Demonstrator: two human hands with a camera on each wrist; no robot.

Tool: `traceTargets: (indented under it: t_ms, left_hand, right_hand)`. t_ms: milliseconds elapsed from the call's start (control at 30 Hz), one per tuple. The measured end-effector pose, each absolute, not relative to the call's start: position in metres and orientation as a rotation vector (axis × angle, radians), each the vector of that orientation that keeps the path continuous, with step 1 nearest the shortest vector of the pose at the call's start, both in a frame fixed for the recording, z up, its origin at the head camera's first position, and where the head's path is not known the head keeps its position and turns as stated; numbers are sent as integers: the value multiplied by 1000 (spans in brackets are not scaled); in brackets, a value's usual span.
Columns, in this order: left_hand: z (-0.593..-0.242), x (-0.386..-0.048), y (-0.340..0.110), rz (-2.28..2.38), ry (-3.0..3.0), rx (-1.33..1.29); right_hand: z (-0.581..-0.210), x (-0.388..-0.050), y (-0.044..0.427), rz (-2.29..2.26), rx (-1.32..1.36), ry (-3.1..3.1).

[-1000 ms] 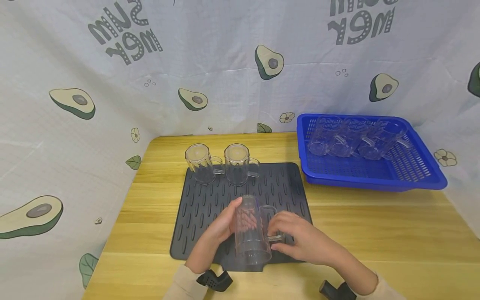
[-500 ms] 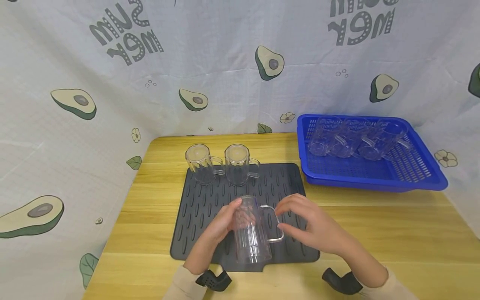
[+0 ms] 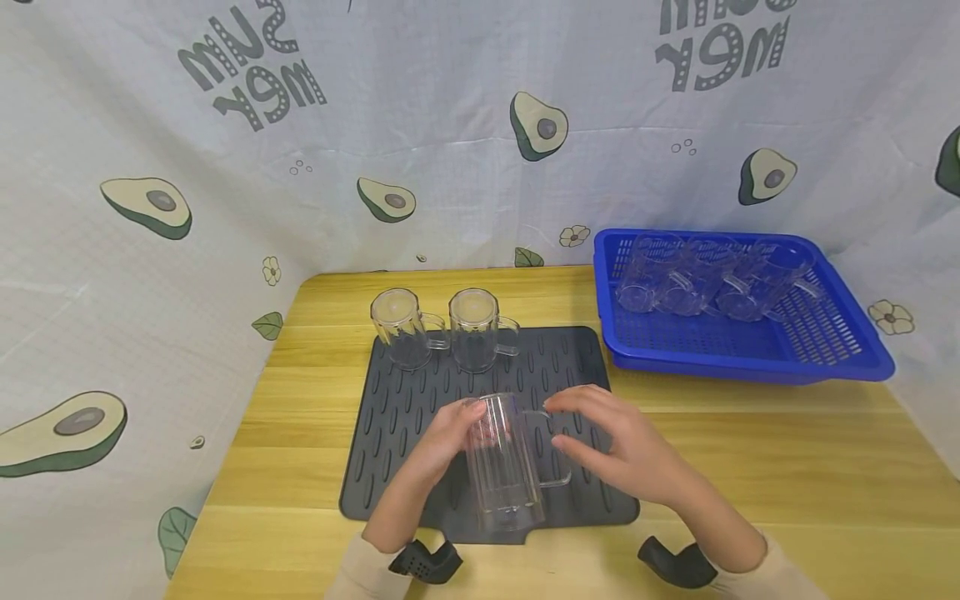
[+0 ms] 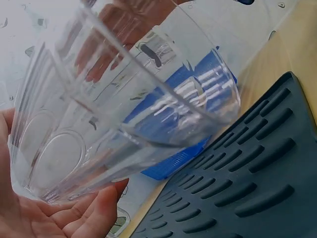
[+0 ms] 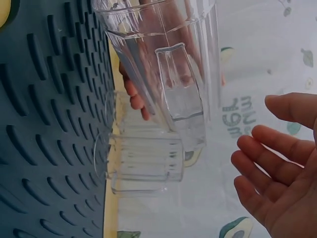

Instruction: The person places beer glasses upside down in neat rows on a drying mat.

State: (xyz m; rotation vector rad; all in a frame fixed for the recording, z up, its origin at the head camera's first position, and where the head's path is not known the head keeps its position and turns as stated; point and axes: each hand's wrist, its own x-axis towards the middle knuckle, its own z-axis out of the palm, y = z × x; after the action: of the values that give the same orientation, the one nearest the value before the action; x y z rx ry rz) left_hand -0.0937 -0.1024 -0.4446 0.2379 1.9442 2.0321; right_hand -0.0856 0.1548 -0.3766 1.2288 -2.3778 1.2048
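Observation:
My left hand (image 3: 446,437) holds a clear mug (image 3: 504,479) near its base end, above the front of a dark ribbed mat (image 3: 408,433). The mug is tilted, its mouth end towards me and its handle (image 5: 181,99) on the right. My right hand (image 3: 618,442) is beside the handle with its fingers spread, and the right wrist view shows it apart from the mug. Two more clear mugs, the left one (image 3: 405,329) and the right one (image 3: 474,329), stand upside down on the back left of the mat, handles to the right.
A blue plastic basket (image 3: 738,367) stands at the back right with three clear mugs (image 3: 686,275) lying at its far side. Wooden tabletop (image 3: 750,450) surrounds the mat. A printed white cloth (image 3: 465,125) hangs behind and at the sides.
My right hand has let go of the mug's handle and drawn back a little to the right, its fingers opening. The left hand keeps hold of the mug, which has turned slightly.

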Motion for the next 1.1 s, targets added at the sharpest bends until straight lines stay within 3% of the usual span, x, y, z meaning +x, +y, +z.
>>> traceTargets:
  t_ms: [1100]
  left_hand:
    - [-429, -85, -102, 2107, 1919, 677]
  right_hand:
    - [-393, -77, 151, 1431, 1155, -2624]
